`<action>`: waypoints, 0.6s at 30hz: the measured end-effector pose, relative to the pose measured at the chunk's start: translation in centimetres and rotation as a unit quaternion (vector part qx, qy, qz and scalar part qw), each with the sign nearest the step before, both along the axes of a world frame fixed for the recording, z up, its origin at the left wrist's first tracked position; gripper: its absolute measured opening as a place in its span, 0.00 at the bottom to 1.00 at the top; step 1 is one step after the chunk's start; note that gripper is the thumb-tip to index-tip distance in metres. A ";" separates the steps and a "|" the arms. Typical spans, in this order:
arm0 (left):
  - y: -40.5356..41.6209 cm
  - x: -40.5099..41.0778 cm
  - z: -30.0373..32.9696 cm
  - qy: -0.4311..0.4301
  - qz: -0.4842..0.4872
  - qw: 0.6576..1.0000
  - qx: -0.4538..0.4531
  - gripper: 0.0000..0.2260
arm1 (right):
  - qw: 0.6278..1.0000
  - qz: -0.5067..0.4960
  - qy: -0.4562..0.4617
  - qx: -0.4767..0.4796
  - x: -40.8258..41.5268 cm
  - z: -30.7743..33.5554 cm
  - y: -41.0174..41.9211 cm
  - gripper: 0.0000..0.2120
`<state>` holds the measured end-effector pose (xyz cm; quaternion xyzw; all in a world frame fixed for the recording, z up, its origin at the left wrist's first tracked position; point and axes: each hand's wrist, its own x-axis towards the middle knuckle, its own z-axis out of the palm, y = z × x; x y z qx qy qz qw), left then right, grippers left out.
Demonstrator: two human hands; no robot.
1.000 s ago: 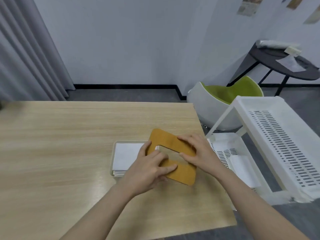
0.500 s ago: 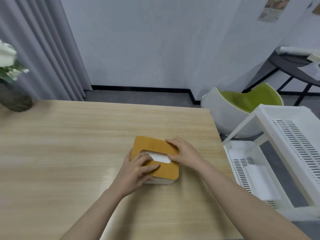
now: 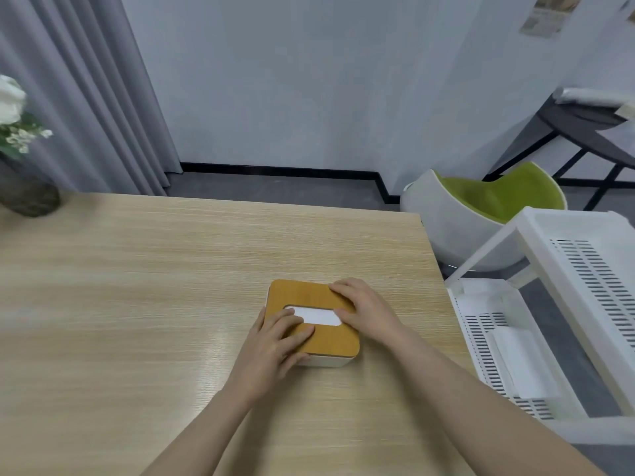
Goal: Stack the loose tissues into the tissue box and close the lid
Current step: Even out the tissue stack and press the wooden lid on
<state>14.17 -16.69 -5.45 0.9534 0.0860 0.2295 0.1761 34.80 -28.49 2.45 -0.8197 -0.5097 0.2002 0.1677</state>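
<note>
The white tissue box (image 3: 326, 361) stands on the wooden table (image 3: 137, 286) near its right edge. Its orange-brown wooden lid (image 3: 302, 293) lies flat on top of the box. White tissue (image 3: 318, 317) shows through the lid's oblong slot. My left hand (image 3: 275, 345) presses on the lid's near-left part with straight fingers, the thumb along the box's left side. My right hand (image 3: 364, 310) presses flat on the lid's right part.
A dark vase with white flowers (image 3: 20, 166) stands at the table's far left. Right of the table is a white slotted plastic rack (image 3: 549, 304) with a tissue pack (image 3: 519, 359) on its lower shelf. A green-and-white chair (image 3: 481, 214) sits behind it.
The lid was tilted and offset over the open box a second ago; it now lies flat on the box, with both hands pressing on it. The view shifted left.
</note>
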 end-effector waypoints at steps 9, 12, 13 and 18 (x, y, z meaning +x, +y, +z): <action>-0.3 -1.1 -0.3 0.005 0.026 1.000 0.016 0.18 | 1.000 0.005 -0.023 -0.007 0.0 -0.7 0.6 0.24; -0.6 -1.1 -0.3 0.021 0.017 1.000 0.015 0.19 | 1.000 -0.007 -0.007 0.000 0.0 -1.1 0.4 0.25; -0.8 -1.1 -0.4 0.027 0.013 0.999 0.019 0.19 | 1.000 -0.008 -0.005 -0.001 0.0 -1.1 0.3 0.25; -0.6 -1.1 -0.1 0.056 -0.006 0.998 0.018 0.19 | 0.999 0.024 -0.014 -0.019 -0.2 -1.1 -0.3 0.31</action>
